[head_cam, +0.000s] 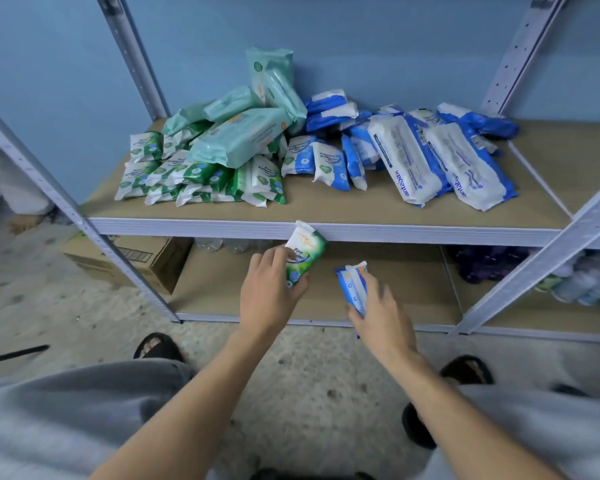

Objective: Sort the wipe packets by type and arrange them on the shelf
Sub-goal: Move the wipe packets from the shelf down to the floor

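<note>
My left hand [269, 289] grips a small green-and-white wipe packet [303, 252] just below the shelf's front edge. My right hand [378, 313] holds a small blue-and-white wipe packet [352, 284] beside it. On the shelf board [326, 206] lie sorted heaps: small green packets [194, 178] at the left with large mint-green packs [243, 136] on top and behind, small blue packets [326, 164] in the middle, and large white-and-blue packs [440, 161] at the right.
A grey metal upright [94, 233] slants at the left and another [548, 258] at the right. On the lower shelf stand a cardboard box [146, 258] and bottles [575, 278]. My sandalled feet rest on the speckled floor [291, 375].
</note>
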The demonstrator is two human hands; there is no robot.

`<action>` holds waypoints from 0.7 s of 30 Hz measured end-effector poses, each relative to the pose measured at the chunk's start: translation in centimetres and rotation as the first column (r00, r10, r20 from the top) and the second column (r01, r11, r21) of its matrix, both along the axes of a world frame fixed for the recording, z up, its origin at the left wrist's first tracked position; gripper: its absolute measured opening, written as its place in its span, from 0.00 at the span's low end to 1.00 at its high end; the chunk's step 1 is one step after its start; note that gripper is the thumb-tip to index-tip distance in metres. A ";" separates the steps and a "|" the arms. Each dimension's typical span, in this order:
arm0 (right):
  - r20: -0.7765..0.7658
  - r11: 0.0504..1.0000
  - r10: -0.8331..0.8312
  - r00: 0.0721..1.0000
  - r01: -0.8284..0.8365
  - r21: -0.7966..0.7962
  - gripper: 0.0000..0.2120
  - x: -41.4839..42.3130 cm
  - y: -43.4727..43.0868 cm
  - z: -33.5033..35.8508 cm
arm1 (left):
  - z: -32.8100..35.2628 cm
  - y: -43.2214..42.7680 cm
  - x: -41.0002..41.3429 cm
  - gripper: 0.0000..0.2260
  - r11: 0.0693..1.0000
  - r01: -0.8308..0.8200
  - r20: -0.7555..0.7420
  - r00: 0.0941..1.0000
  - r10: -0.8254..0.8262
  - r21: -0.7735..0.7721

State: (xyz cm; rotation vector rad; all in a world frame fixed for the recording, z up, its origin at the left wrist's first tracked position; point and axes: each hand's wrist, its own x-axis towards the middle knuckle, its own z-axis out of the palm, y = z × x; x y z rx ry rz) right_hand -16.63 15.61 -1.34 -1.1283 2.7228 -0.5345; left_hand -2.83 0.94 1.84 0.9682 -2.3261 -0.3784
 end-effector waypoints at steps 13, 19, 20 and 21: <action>0.327 0.893 -0.054 0.943 -0.101 0.439 0.28 1.4 -0.2 -16.1 | -19.3 0.4 4.5 0.18 0.858 -0.145 0.422 0.902 -0.090 0.493; 0.370 0.841 -0.083 0.925 -0.134 0.525 0.27 0.5 -1.1 -22.2 | -26.1 0.5 5.3 0.17 0.781 -0.270 0.528 0.844 -0.090 0.563; 0.357 0.844 -0.062 0.932 -0.142 0.517 0.29 0.3 -1.2 -22.9 | -26.9 0.6 5.3 0.16 0.776 -0.286 0.534 0.842 -0.077 0.562; 0.341 0.850 -0.040 0.939 -0.147 0.506 0.30 0.2 -1.3 -23.5 | -27.6 0.6 5.2 0.16 0.773 -0.299 0.538 0.840 -0.065 0.560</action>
